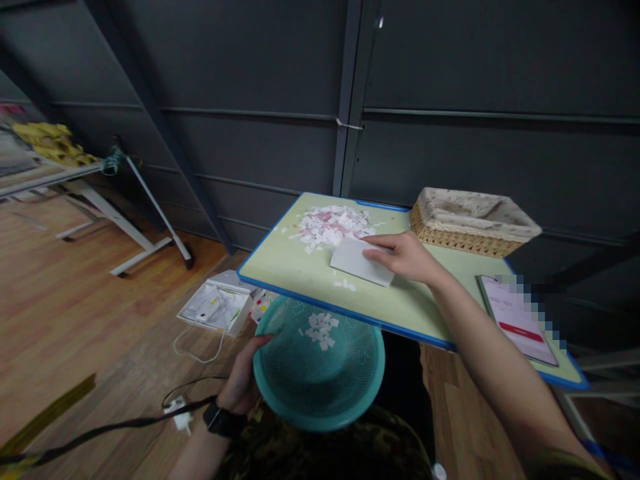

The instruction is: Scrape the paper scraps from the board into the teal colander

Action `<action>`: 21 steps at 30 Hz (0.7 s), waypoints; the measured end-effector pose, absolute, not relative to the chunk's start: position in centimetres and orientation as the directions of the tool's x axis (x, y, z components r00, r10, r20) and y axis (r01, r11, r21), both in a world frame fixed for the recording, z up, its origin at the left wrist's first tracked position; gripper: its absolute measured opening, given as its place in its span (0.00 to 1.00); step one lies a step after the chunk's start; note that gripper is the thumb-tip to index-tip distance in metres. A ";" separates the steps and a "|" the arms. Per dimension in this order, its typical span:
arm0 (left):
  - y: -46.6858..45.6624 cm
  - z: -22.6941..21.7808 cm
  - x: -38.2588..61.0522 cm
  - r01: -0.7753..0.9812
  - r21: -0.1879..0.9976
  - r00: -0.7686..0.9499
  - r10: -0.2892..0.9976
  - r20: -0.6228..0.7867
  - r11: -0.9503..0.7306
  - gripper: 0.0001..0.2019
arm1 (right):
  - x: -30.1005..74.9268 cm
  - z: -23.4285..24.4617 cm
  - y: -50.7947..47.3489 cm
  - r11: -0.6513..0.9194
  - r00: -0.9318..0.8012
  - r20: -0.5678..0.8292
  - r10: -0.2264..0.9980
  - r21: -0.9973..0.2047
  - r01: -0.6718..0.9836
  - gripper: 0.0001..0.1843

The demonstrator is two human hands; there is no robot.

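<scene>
My right hand (pixel 405 257) grips a white card (pixel 360 262), its lower edge resting on the pale green tabletop (pixel 280 260). Just beyond the card lies a heap of small white and pinkish paper scraps (pixel 330 227). A few loose scraps (pixel 345 285) sit on the near side of it. Below the table's front edge, my left hand (pixel 245 377) holds a teal plastic strainer basket (pixel 320 393) by its left rim. Inside the basket are several paper pieces (pixel 321 330). Part of the left fingers is hidden by the basket.
A lined wicker basket (pixel 475 223) stands at the table's back right, with a tablet (pixel 520 323) in front of it. On the floor to the left are an open white box (pixel 215 307), a plug (pixel 179 413) and cords. A dark panelled wall (pixel 260 100) rises behind.
</scene>
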State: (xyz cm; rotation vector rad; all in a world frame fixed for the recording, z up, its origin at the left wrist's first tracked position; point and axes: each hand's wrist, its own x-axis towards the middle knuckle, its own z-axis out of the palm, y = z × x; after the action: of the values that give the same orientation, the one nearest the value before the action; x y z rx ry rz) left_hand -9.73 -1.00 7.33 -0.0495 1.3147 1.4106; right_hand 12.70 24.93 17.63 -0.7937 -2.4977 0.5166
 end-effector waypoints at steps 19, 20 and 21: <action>-0.8 7.9 -9.5 -0.702 0.657 -0.352 0.668 -0.655 0.275 0.06 | 12.8 17.1 26.6 0.448 -0.780 -0.007 0.625 -0.816 0.366 0.19; -0.8 7.9 -9.5 -0.703 0.656 -0.348 0.671 -0.655 0.276 0.06 | 12.8 17.0 26.6 0.443 -0.781 -0.022 0.625 -0.813 0.377 0.19; -0.8 7.9 -9.5 -0.705 0.653 -0.344 0.672 -0.656 0.277 0.07 | 12.7 16.9 26.6 0.434 -0.787 -0.043 0.616 -0.815 0.384 0.18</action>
State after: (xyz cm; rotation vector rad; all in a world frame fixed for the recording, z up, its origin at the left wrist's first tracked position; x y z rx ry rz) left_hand -9.47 -0.75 7.91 -0.0342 1.3064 1.4093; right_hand 12.75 26.55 16.94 -0.8672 -2.4284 1.2777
